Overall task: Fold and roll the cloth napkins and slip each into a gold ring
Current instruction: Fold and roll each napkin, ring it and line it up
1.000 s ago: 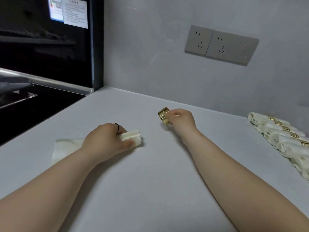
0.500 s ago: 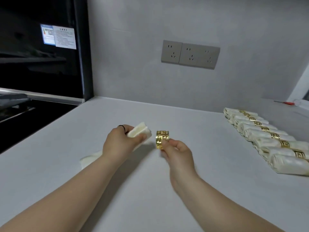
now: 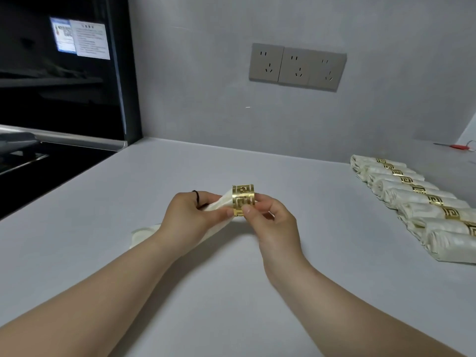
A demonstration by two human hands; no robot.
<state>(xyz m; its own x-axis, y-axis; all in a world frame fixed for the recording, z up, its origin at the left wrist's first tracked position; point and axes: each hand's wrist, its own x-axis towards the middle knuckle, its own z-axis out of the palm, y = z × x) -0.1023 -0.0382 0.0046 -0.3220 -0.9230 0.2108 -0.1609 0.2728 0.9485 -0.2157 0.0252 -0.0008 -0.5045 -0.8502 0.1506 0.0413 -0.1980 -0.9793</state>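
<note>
- Left hand (image 3: 192, 215) grips the rolled napkin (image 3: 219, 204) near the middle of the counter (image 3: 180, 171).
- Right hand (image 3: 270, 217) pinches the gold ring (image 3: 243, 199) at the napkin's raised end.
- Finished napkins (image 3: 417, 202) line the right edge.

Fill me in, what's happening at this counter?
A person is fitting a napkin into a ring. The left hand grips the rolled cream napkin, and the right hand pinches the gold ring at the napkin's tip. How far the tip has gone in cannot be told. A row of finished ringed napkins lies to the right on the counter.
</note>
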